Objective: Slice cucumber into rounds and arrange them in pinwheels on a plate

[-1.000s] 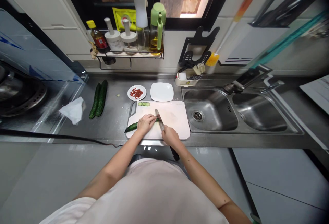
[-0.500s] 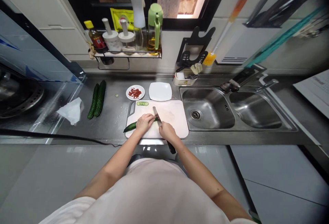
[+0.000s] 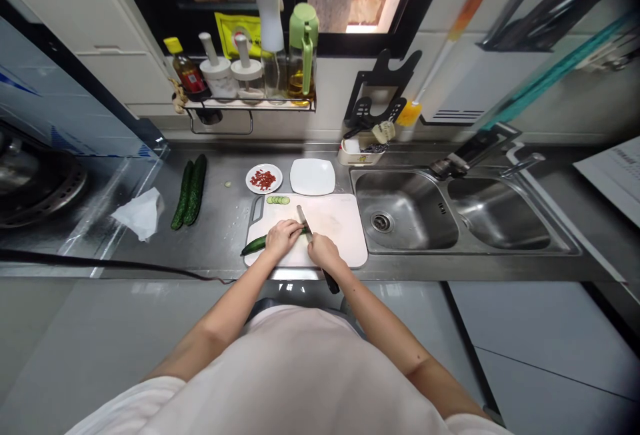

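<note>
My left hand [image 3: 283,238] is closed over a cucumber [image 3: 255,245] that lies on the white cutting board [image 3: 345,242]. The cucumber's left end sticks out past my wrist, and its right end shows by my fingertips. In my right hand [image 3: 324,251] is a kitchen knife [image 3: 303,217], its black handle pointing back toward me. The blade stands at the cucumber's right end, close to my left fingers; whether it touches the cucumber I cannot tell. Several cucumber slices [image 3: 278,200] lie in an overlapping row at the board's upper left.
Behind the board are a plate of chopped red pieces [image 3: 264,179] and a square white plate [image 3: 313,177]. Two whole cucumbers [image 3: 189,192] and a crumpled white tissue [image 3: 140,214] lie left. A double sink [image 3: 407,212] is on the right. A condiment rack [image 3: 250,103] hangs above.
My right hand and the knife have shifted very slightly to the left. My left hand keeps its place on the cucumber.
</note>
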`<state>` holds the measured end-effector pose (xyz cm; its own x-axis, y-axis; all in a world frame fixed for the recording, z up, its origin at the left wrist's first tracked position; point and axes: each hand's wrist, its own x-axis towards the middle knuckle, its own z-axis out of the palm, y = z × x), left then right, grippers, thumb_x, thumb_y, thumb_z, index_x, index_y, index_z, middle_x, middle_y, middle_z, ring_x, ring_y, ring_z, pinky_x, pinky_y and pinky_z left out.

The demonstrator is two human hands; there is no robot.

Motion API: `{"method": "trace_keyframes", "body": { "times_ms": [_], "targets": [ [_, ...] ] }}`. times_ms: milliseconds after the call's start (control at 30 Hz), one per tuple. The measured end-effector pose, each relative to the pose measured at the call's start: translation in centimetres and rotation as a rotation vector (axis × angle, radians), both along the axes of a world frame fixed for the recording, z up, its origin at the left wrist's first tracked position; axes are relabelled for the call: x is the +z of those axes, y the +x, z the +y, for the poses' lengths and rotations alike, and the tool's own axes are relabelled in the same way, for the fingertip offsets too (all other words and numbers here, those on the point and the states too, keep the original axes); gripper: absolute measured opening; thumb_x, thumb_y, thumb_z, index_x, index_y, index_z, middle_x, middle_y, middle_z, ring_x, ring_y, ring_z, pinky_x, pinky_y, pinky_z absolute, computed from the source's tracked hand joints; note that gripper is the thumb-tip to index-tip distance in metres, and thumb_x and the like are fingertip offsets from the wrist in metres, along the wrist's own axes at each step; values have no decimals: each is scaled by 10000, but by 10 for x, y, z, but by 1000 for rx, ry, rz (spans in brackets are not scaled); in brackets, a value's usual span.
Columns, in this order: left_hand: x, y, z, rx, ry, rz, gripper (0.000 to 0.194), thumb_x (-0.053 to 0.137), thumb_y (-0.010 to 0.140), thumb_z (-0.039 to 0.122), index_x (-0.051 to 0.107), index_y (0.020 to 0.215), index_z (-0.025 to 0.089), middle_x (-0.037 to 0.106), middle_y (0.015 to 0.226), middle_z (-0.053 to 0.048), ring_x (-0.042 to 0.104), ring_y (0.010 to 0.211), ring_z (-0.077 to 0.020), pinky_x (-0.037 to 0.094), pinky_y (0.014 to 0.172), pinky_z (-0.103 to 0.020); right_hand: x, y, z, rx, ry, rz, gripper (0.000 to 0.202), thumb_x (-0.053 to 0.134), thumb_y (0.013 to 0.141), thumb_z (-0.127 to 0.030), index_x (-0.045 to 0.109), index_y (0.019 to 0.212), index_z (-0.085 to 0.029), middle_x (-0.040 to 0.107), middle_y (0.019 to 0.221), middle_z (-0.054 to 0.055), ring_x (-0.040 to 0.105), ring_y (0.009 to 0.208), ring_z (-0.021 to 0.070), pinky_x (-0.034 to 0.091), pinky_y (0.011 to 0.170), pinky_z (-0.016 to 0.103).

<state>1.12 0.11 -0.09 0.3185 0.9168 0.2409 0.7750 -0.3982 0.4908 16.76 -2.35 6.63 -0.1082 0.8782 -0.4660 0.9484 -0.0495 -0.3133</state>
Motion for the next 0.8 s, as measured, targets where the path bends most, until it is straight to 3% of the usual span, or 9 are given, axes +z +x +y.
{"method": "trace_keyframes", "body": {
  "times_ms": [467, 800],
  "targets": [
    [0, 0, 0, -3, -14, -12, 219, 524, 932, 311, 712, 1034, 267, 684, 1053, -24, 589, 966, -166, 479, 843, -287, 1, 7, -17, 20, -29, -39, 299, 420, 909, -199, 616, 1121, -124, 686, 1066, 176, 644, 1025, 251, 449, 796, 298],
    [2, 1, 0, 3, -12, -10, 214, 518, 933, 301, 708, 1024, 262, 687, 1050, -21, 594, 954, -168, 479, 822, -289, 7, -3, -3, 27, -24, -36, 342, 394, 915, -173, 590, 1187, -107, 676, 1100, 179, 632, 1061, 255, 454, 812, 302]
  ]
}}
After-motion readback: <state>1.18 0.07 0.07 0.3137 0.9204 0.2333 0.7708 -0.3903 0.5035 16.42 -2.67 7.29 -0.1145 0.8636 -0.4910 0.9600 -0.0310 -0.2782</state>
